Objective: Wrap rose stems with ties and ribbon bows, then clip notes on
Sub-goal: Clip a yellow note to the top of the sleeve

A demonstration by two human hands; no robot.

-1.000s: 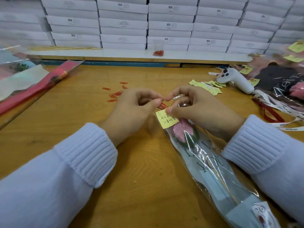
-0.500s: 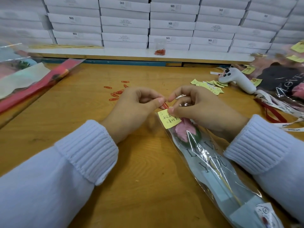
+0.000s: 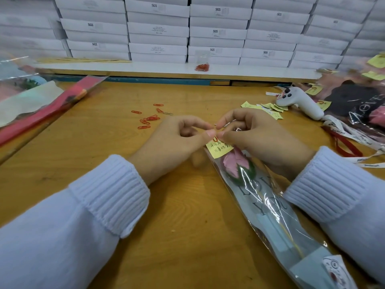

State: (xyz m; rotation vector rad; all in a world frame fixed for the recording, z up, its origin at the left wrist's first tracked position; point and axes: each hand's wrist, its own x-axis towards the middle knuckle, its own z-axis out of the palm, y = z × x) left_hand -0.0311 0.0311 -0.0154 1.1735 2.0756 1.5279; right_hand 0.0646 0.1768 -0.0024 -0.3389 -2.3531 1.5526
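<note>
Pinching the small red paper clip (image 3: pixel 215 139) with our left hand (image 3: pixel 177 140) while our right hand (image 3: pixel 256 138) grips the mouth of the clear cellophane rose sleeve (image 3: pixel 266 205) printed "LOVE YOU", we brace both on the wooden surface (image 3: pixel 177 205), apparently to fasten the handwritten yellow sticky note (image 3: pixel 219 148) there, in front of stacked white boxes (image 3: pixel 154 9) marked "SGS".

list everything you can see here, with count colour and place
pink rose in clear printed sleeve: one, table centre-right
yellow paper note: one, sleeve's top end
red paper clip: one, on the note's top edge
loose paper clips: about ten, red, left of the hands
small bag of clips: one, red, white shelf
note slips: several, yellow, far right
game-style controller: one, white, far right
printed ribbons: several, white, right edge
flat cardboard boxes: many, white, stacked behind
left hand: pinches the clip
right hand: pinches the note
</note>
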